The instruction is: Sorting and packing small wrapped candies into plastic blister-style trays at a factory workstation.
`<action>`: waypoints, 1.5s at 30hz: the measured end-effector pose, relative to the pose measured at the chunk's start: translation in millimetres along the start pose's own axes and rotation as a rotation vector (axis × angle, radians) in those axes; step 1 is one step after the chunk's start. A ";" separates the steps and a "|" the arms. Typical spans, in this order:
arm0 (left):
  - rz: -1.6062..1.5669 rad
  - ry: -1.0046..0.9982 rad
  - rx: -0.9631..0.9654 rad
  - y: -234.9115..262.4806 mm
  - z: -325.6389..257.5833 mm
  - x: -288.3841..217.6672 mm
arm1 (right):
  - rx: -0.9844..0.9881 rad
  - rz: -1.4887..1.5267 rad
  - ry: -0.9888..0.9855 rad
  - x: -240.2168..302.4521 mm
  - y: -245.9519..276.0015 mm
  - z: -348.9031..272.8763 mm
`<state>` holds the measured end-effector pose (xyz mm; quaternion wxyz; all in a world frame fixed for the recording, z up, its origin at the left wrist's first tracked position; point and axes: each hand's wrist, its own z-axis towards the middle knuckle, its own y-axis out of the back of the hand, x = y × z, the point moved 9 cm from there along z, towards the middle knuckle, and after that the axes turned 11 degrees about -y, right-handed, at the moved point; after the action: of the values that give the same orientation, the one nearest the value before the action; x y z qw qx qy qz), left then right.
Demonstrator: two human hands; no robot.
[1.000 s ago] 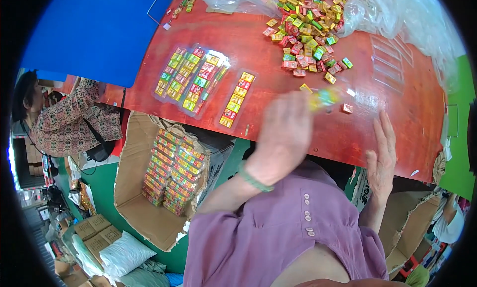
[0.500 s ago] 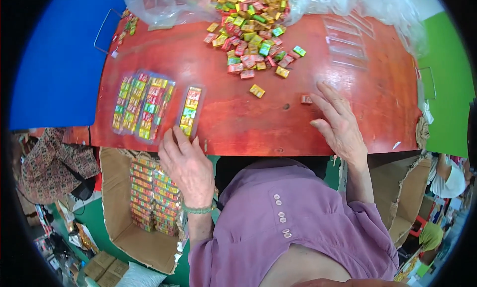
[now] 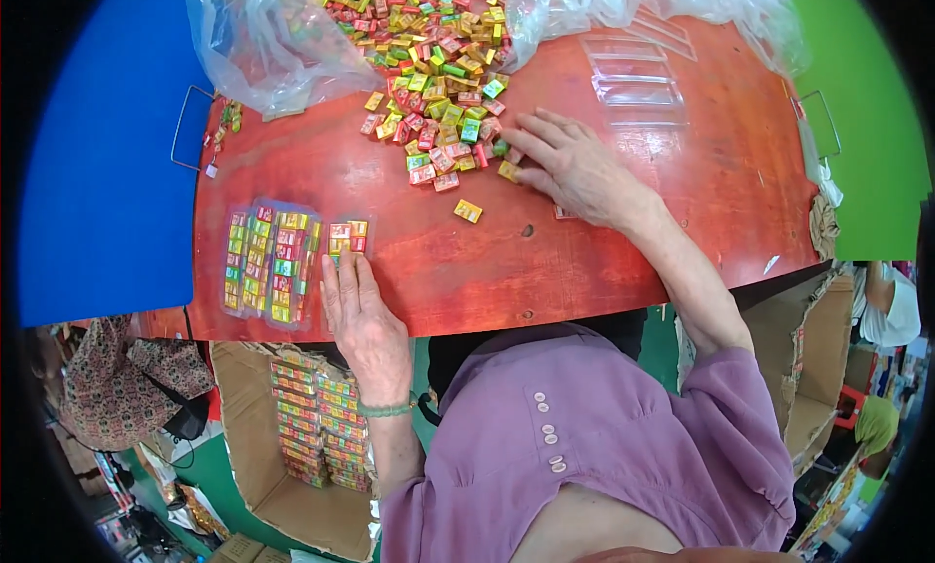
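My left hand [image 3: 365, 319] lies with fingers stretched over a clear plastic tray [image 3: 365, 222] holding small coloured boxes [image 3: 340, 231], covering its near part. Left of it, several filled clear trays [image 3: 273, 261] lie side by side. My right hand [image 3: 575, 168] is at the right edge of a loose pile of small red, yellow and green boxes [image 3: 429, 91]. Its fingers are spread, with the tips by a green box [image 3: 501, 148] and a yellow box [image 3: 507, 171]. Partly behind that wrist is a red box [image 3: 564, 213]. A single yellow box [image 3: 467, 210] lies in front of the pile.
Clear plastic bags [image 3: 282, 52] flank the pile on the red table [image 3: 438, 290]. Empty clear trays [image 3: 638, 86] lie at the far right. Below the table edge, a cardboard box [image 3: 248, 436] at left contains stacked filled trays; another open cardboard box [image 3: 818, 358] stands at right.
My right hand has moved left and away from me, from beside the red box to the pile's edge. My left hand now covers more of the tray. The whole view has shifted.
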<state>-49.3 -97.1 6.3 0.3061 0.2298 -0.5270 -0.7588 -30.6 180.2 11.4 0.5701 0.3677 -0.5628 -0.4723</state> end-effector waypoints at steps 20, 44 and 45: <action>-0.374 -0.309 0.030 -12.0 72.4 -89.9 | -0.058 0.315 -0.272 -28.5 37.9 -106.4; -0.667 -0.234 0.041 -11.5 69.2 -115.2 | -0.105 0.298 -0.336 -5.7 25.6 -97.0; -0.667 -0.230 0.041 -11.7 70.2 -115.1 | -0.102 0.297 -0.334 -2.7 26.2 -96.6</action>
<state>-17.7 33.5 22.0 -0.0249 0.3083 -0.4692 -0.8272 68.4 179.4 26.3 0.5502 0.1682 -0.6728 -0.4651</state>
